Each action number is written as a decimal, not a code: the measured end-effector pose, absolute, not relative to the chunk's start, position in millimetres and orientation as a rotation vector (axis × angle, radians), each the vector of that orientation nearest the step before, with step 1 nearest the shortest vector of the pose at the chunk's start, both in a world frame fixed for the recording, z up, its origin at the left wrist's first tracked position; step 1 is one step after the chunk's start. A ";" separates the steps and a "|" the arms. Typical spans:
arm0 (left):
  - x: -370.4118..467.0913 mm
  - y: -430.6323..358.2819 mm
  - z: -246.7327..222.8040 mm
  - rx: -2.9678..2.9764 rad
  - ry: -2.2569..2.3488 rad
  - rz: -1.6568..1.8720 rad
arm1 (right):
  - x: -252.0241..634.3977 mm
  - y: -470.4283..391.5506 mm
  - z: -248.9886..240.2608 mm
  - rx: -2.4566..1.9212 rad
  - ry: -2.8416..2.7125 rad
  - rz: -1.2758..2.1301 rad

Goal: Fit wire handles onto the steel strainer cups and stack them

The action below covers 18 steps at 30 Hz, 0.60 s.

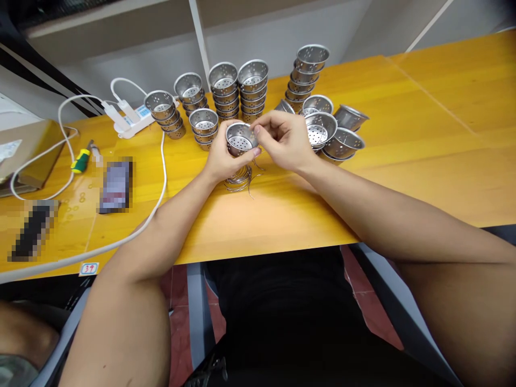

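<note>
The person's left fingers [246,157] grasp a round, shiny metal cup [242,141], its walls and base pierced with small holes, while the right fingers [258,130] pinch at its rim. Below the cup, thin wire rings [238,181] lie loosely coiled on the glossy yellow wood-grained counter [282,215]; behind it rise stacks of similar tapered cups [223,91].

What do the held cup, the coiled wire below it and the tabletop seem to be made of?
Cup: thin metal, probably stainless steel, from its silvery sheen and small holes.
Coiled wire: bare, shiny metal, by its glinting loops.
Tabletop: glossy, yellow, grained; wood or laminate, unclear which.
</note>
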<state>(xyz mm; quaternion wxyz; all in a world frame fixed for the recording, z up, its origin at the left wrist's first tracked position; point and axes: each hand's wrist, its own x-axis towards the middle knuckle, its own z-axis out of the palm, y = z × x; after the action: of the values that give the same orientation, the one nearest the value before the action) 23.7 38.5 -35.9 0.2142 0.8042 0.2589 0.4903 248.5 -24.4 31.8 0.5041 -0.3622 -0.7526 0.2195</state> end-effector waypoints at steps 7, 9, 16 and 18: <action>17.2 47.4 -39.3 2.190 0.670 1.346 | 264.9 -27.5 48.8 -0.737 -1.975 0.749; 17.3 46.6 -38.4 2.196 0.638 1.319 | 265.4 -26.1 47.0 -0.722 -1.978 0.833; 21.2 44.7 -36.5 2.281 0.623 1.281 | 262.1 -20.6 36.9 -0.726 -1.919 0.953; 21.2 46.3 -36.7 2.306 0.628 1.297 | 262.1 -20.0 35.5 -0.728 -1.913 0.959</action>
<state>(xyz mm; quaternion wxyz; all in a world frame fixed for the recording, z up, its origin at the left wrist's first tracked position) 21.2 46.3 -36.7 0.2096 0.8293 0.2257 0.4663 262.1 -20.0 35.5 0.4265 -0.2912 -0.7656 0.3836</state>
